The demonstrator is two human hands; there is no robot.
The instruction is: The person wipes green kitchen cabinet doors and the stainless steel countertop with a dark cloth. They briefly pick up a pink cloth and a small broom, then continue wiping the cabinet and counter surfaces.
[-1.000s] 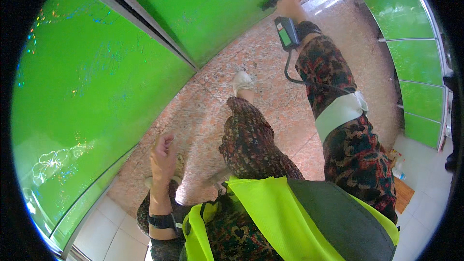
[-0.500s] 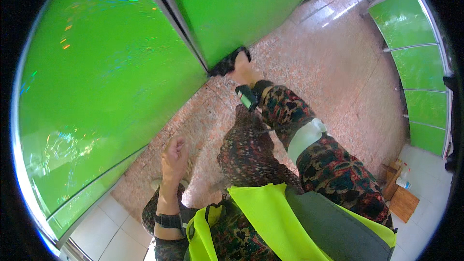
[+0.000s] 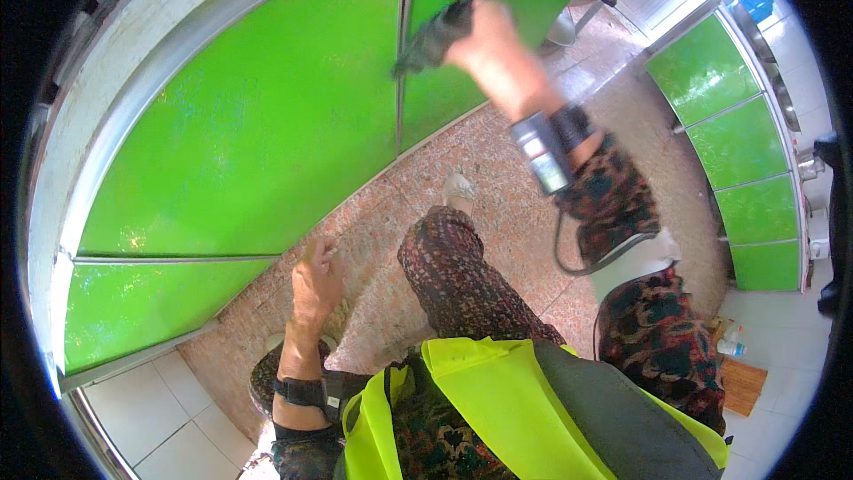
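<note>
My right hand (image 3: 494, 28) grips a dark cloth (image 3: 437, 37), blurred by motion. The cloth lies against the green cabinet front (image 3: 267, 98), across the upright seam between two panels. A strapped device with a small screen (image 3: 540, 153) sits on my right wrist, and a cable runs back from it along the sleeve. Lower down on the left, my left hand (image 3: 317, 283) hangs in front of the cabinet with its fingers loosely curled in and nothing visible in them. A black band (image 3: 300, 390) circles the left wrist.
Speckled reddish floor (image 3: 373, 204) runs between the two cabinet rows. More green cabinet doors (image 3: 751, 173) line the right side. A wooden board (image 3: 743, 385) and a plastic bottle (image 3: 730, 347) are at lower right. A pale bowl (image 3: 562, 31) stands at the far end.
My right hand has raised the cloth from the foot of the cabinet, by the floor, to higher on its panels. The view has shifted; my left hand keeps nearly the same place.
</note>
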